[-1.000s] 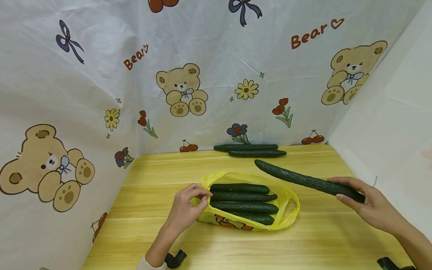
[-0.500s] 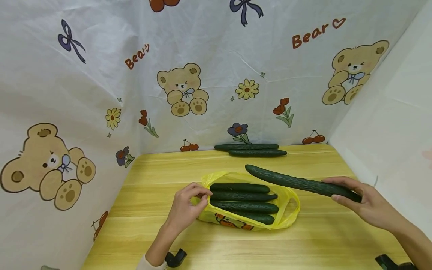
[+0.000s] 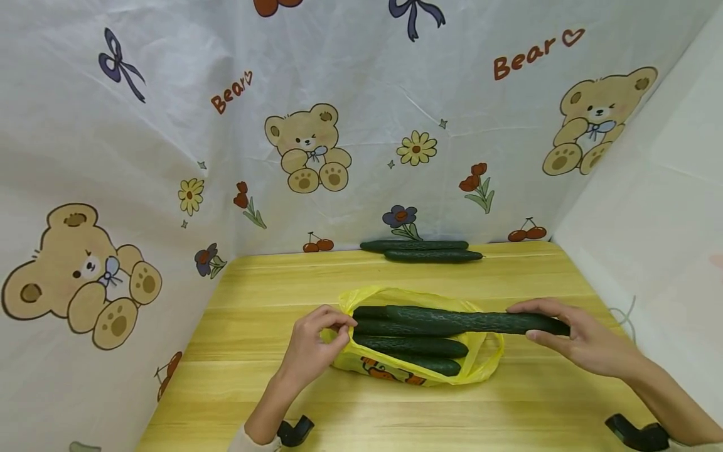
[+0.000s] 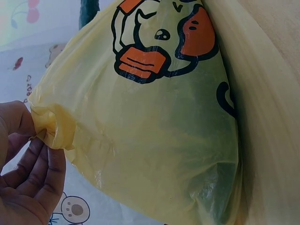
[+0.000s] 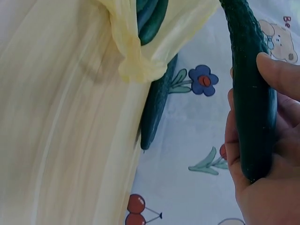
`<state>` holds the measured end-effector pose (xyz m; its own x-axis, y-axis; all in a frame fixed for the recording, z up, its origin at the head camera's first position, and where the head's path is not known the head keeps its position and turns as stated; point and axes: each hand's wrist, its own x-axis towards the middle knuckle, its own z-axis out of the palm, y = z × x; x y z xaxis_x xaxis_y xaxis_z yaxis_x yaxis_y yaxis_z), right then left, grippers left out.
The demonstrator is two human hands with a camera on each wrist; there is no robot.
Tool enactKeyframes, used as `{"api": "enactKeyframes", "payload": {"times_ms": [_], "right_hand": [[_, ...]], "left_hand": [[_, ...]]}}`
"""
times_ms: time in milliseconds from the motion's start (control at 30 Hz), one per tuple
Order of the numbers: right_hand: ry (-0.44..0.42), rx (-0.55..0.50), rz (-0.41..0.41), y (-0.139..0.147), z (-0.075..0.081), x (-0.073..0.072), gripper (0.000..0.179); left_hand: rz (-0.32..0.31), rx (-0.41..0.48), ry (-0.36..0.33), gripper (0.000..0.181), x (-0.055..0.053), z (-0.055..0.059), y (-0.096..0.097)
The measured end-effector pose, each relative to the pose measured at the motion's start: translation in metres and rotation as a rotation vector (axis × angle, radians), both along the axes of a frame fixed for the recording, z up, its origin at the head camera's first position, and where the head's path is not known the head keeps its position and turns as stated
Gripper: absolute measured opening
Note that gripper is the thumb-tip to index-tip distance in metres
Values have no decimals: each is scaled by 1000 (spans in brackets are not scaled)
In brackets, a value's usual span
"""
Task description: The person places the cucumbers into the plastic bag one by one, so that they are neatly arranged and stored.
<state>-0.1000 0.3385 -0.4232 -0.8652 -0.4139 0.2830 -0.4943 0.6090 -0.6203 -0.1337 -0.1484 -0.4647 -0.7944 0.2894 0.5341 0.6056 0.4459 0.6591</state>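
Observation:
A yellow plastic bag (image 3: 346, 363) with a printed cartoon lies on the table, its mouth open upward. Inside it several dark green cucumbers (image 3: 418, 346) lie side by side. My left hand (image 3: 316, 342) pinches the left edge of the bag's mouth; in the left wrist view the bunched plastic (image 4: 56, 129) sits between thumb and fingers. My right hand (image 3: 587, 339) grips one end of a long cucumber (image 3: 491, 322). That cucumber's far end lies over the cucumbers in the bag; whether it touches them I cannot tell. The right wrist view shows thumb and fingers around this cucumber (image 5: 255, 112).
Two more cucumbers (image 3: 423, 256) lie at the table's back edge, by the patterned cloth wall (image 3: 361, 213). A plain white wall (image 3: 649, 251) stands on the right. The wooden table (image 3: 395, 420) extends in front of the bag.
My right hand has moved left and the cucumber has come down with it, from beside and above the bag to over its opening. The left hand keeps its pinch on the bag.

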Motion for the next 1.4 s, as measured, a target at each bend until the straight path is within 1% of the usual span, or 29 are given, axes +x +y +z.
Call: {"api": "enactKeyframes", "payload": {"times_ms": [167,333,467,667,867,933,1100,1267,1400], "right_hand": [[34,21,78,-15,-3,-12,47],[33,62,72,-30,-6,-22,45],[22,63,74,-40,-8,-29,42],[32,85,79,-56,-11,-38,40],[-18,105,77,-72,-15,-49,39],[-23,112,80,-78,-16,-52,39],[-10,124,88,-90,-15,-62,41],[-40,115,103,-102,-16,-67,40],[-53,115,126,-111,-20,-68,39]], "left_hand": [[-7,-1,-11,33,0,1,0],[-6,-4,-7,27,1,2,0],[-3,-9,7,29,1,3,0],[-2,-15,3,30,1,5,1],[5,-18,5,29,2,5,1],[7,-17,8,29,2,5,1],[13,-13,13,29,0,6,1],[4,2,12,31,-1,5,2],[9,7,8,33,0,3,2]]}}
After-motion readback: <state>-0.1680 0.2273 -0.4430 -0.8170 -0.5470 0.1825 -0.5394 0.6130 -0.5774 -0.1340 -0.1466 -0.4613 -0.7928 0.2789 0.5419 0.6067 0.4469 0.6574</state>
